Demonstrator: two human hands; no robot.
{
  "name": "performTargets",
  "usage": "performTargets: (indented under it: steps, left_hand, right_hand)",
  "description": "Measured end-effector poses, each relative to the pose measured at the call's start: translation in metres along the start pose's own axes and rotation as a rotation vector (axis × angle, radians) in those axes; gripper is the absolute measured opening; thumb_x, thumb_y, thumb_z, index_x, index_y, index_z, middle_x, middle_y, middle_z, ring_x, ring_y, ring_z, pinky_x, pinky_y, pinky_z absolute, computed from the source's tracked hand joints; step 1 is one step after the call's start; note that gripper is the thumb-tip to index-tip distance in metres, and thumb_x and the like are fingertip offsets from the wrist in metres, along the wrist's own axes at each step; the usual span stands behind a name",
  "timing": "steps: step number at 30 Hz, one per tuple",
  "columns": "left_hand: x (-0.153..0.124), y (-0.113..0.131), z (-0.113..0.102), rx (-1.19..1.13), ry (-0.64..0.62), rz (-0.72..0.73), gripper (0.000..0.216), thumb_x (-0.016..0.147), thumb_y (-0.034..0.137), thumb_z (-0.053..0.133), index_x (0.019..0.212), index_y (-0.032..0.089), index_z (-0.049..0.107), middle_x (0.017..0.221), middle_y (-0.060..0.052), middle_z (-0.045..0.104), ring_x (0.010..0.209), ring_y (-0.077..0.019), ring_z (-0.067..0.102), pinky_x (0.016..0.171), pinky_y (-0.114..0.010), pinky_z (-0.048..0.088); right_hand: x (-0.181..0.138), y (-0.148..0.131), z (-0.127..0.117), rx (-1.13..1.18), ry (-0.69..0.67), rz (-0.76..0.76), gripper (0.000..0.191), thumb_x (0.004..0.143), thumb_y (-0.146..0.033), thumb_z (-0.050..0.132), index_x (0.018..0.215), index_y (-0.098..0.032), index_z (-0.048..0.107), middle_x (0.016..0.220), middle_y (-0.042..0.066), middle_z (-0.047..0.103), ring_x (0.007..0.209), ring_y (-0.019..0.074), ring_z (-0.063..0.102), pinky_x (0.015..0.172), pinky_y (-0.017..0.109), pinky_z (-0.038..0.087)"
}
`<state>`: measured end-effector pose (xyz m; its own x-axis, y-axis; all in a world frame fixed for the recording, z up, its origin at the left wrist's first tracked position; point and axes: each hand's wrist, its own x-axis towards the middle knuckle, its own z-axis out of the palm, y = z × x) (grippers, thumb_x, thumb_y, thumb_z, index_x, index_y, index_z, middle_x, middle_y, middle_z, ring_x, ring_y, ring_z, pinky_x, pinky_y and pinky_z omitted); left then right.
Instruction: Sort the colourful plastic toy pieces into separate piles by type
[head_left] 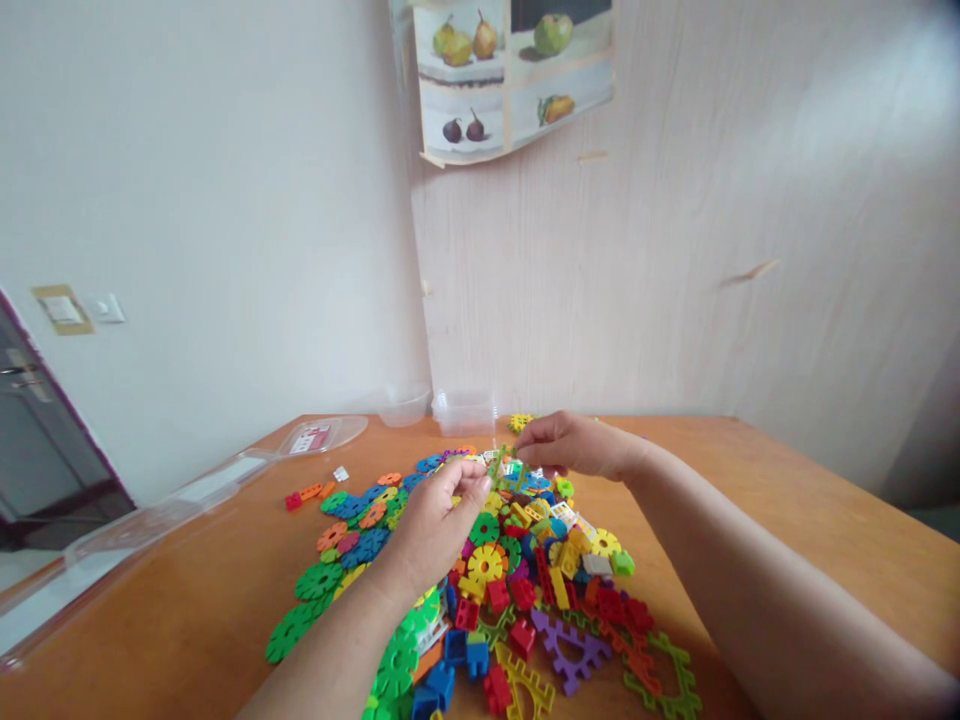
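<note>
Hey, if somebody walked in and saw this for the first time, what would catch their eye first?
Probably the colourful pile of plastic building pieces, spread over the middle of the wooden table. Next, the left hand and right hand, which seem to pinch a small yellow-green plastic piece over the pile's far part. Higher up, a sheet of fruit pictures hangs on the wall.

Room: I view, remotely, an indoor room; home or classroom, I cannot tell.
Walls: pale, with fruit pictures and a switch.
Door: grey, handled.
Table: wood-toned, strewn with toy pieces.
</note>
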<state>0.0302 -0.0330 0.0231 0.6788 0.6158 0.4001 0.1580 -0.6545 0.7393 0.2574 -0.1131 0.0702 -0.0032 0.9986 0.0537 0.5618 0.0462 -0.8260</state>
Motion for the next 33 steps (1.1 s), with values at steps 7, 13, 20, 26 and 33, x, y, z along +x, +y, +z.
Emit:
performTargets:
  steps: [7,13,20,26,33]
  left_hand:
    - [0.003,-0.002,-0.009,-0.012,0.134,-0.072,0.034,0.089,0.046,0.056,0.104,0.019,0.067,0.096,-0.004,0.074,0.093,-0.0203,0.067,0.084,-0.032,0.05]
    - [0.003,0.001,-0.015,0.039,0.137,-0.082,0.033,0.089,0.047,0.054,0.097,0.019,0.069,0.091,-0.003,0.074,0.088,-0.0207,0.067,0.084,-0.033,0.05]
    - [0.004,-0.002,-0.02,0.082,0.136,-0.092,0.035,0.089,0.05,0.052,0.091,0.019,0.068,0.087,-0.001,0.073,0.086,-0.0208,0.066,0.078,-0.029,0.047]
    - [0.006,-0.009,-0.021,0.11,0.128,-0.106,0.035,0.089,0.05,0.051,0.089,0.02,0.067,0.086,0.0,0.073,0.084,-0.0205,0.065,0.076,-0.029,0.046]
    - [0.006,-0.013,-0.022,0.139,0.129,-0.096,0.033,0.091,0.049,0.05,0.088,0.02,0.067,0.085,0.001,0.072,0.086,-0.0205,0.065,0.077,-0.028,0.045]
  right_hand:
    - [0.01,0.027,-0.029,0.07,0.635,0.052,0.03,0.084,-0.048,0.061,0.093,-0.019,0.067,0.064,0.001,0.057,0.049,0.0086,0.042,0.043,0.021,0.033]
    - [0.022,0.062,-0.036,0.186,0.787,0.121,0.029,0.08,-0.041,0.064,0.092,-0.015,0.066,0.062,-0.001,0.055,0.046,0.0071,0.043,0.041,0.019,0.032]
    - [0.033,0.099,-0.027,0.206,0.885,0.248,0.03,0.076,-0.04,0.066,0.093,-0.015,0.066,0.055,-0.001,0.056,0.043,0.009,0.048,0.039,0.018,0.035]
    - [0.041,0.123,-0.018,0.327,0.916,0.257,0.018,0.075,-0.026,0.06,0.088,-0.016,0.066,0.063,0.003,0.064,0.06,0.0147,0.064,0.052,0.021,0.05]
    - [0.05,0.139,-0.015,0.439,0.858,0.214,0.027,0.075,-0.021,0.057,0.101,-0.016,0.065,0.09,0.008,0.071,0.084,0.0171,0.069,0.072,0.023,0.057]
